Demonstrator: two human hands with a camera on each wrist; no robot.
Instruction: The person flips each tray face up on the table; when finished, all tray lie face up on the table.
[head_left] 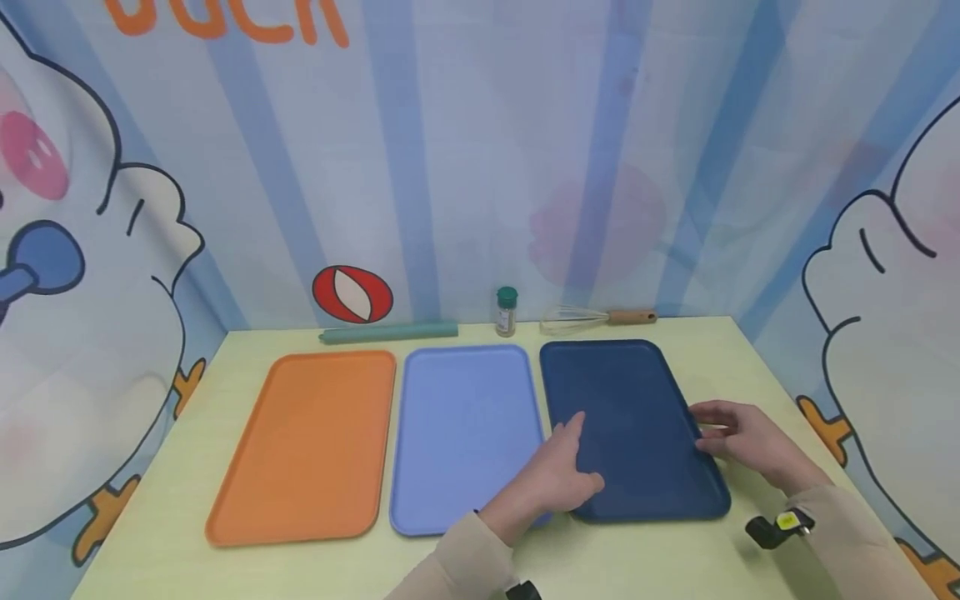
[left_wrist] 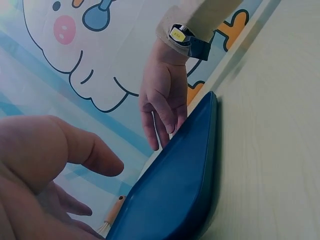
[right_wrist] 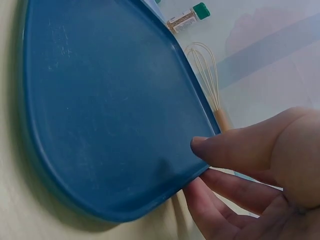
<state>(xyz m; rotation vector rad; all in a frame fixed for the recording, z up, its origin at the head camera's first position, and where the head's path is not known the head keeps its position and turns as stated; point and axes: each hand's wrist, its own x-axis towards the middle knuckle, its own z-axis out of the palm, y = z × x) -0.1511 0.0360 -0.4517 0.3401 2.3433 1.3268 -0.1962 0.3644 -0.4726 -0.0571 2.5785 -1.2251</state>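
Observation:
A dark blue tray (head_left: pixel 626 425) lies flat at the right end of a row of three. Over its left edge is my left hand (head_left: pixel 562 475), fingers stretched forward and thumb pointing right. That hand's thumb and fingers stand apart in the left wrist view, with nothing between them. At the tray's right edge is my right hand (head_left: pixel 738 437), fingers loosely bent. In the right wrist view, its thumb (right_wrist: pixel 220 149) hovers over the tray's inside while its fingers reach the outer side of the rim.
Left of the dark tray lie a light blue tray (head_left: pixel 468 433) and an orange tray (head_left: pixel 311 450). Along the back stand or lie a green rolling pin (head_left: pixel 390 332), a green-capped spice jar (head_left: pixel 506 312) and a whisk (head_left: pixel 600 318). A printed curtain (head_left: pixel 480 167) hangs behind the table.

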